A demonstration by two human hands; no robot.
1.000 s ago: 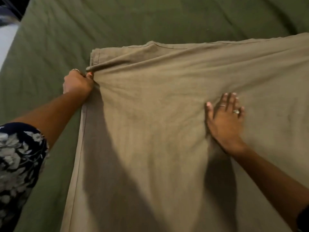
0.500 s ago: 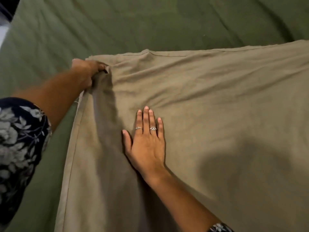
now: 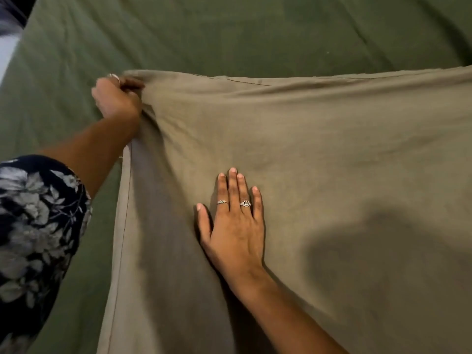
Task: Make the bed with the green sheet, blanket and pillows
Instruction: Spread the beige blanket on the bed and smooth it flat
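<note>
A dark green sheet (image 3: 229,34) covers the bed across the top and left of the view. Over it lies an olive-tan blanket (image 3: 332,162), its top hem running left to right and its left hem running down toward me. My left hand (image 3: 116,98) grips the blanket's top left corner, fingers curled round the bunched cloth. My right hand (image 3: 233,223) lies flat on the blanket below and to the right of that corner, fingers straight and close together, with rings on two fingers. No pillows are in view.
The bed's left edge shows at the upper left, with a pale strip of floor or wall (image 3: 6,47) beyond it. My floral sleeve (image 3: 35,226) fills the lower left. A dark shadow falls on the blanket at lower right.
My right hand slid left across the blanket from the right side toward the corner. My left hand keeps its grip on the corner, which has shifted slightly up and away.
</note>
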